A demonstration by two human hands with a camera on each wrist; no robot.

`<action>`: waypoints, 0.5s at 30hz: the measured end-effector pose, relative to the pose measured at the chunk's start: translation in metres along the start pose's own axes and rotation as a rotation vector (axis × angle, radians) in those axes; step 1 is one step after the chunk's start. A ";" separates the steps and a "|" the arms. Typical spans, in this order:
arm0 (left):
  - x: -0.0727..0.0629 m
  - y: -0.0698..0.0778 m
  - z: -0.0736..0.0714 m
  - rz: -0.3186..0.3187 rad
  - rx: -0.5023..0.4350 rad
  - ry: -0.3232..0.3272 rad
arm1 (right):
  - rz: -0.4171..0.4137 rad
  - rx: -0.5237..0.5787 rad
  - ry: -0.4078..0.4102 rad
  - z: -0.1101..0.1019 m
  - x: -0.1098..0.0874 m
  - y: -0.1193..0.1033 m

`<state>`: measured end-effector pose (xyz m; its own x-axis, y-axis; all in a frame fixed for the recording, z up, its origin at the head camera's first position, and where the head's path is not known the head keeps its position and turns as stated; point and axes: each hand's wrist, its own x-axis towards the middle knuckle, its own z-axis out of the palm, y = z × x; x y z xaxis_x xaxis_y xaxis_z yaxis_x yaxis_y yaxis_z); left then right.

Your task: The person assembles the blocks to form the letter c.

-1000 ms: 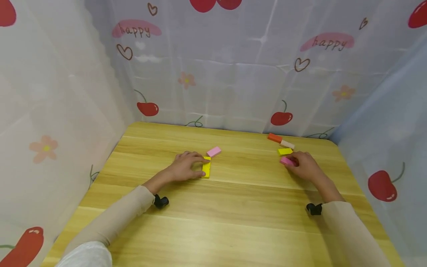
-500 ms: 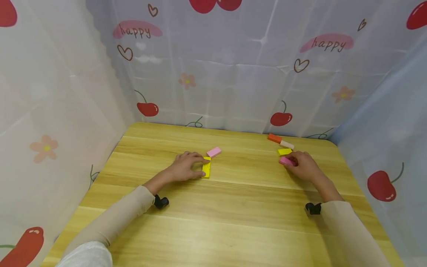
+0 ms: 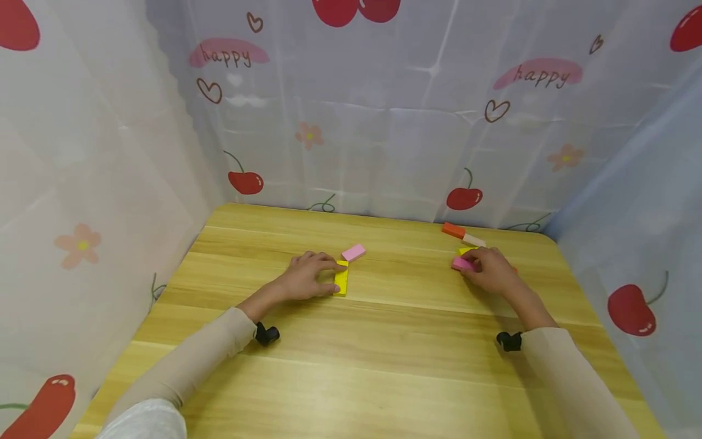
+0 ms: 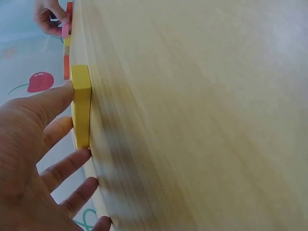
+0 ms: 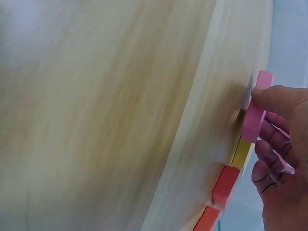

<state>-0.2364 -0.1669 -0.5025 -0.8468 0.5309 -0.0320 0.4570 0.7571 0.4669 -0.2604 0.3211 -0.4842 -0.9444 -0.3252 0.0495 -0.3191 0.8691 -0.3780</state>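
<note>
My left hand (image 3: 307, 277) rests at a flat yellow block (image 3: 342, 279), thumb near one end and index finger near the other. In the left wrist view that yellow block (image 4: 82, 106) is against the thumb and fingers, the other fingers spread below it. A light pink block (image 3: 353, 252) lies just beyond its far end. My right hand (image 3: 492, 272) pinches a pink block (image 3: 459, 264) between thumb and fingers. In the right wrist view the pink block (image 5: 260, 110) is tilted, overlapping a second yellow block (image 5: 242, 151) that the right hand partly hides.
An orange-red block (image 3: 453, 230) and a cream block (image 3: 474, 240) lie end to end near the table's back edge. Red blocks (image 5: 226, 185) show beside the right hand. A printed curtain (image 3: 384, 152) hangs around the wooden table (image 3: 351, 366).
My right hand has moved a little left with the pink block, covering more of the second yellow block. A bit of red now shows behind that hand. The left hand has stayed at its yellow block.
</note>
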 end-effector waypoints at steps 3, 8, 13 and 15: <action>0.000 0.001 -0.001 0.000 0.002 -0.004 | -0.046 -0.003 0.023 0.002 0.002 -0.004; -0.001 0.002 -0.002 -0.003 -0.003 -0.004 | -0.074 -0.019 0.034 0.009 0.010 -0.010; 0.000 0.001 -0.001 -0.004 -0.010 0.000 | -0.081 -0.028 0.033 0.016 0.022 -0.014; 0.001 0.000 0.000 -0.001 -0.009 0.005 | -0.082 -0.028 0.034 0.017 0.027 -0.016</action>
<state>-0.2370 -0.1662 -0.5022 -0.8486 0.5283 -0.0279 0.4539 0.7541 0.4747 -0.2792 0.2924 -0.4925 -0.9168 -0.3836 0.1111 -0.3975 0.8500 -0.3456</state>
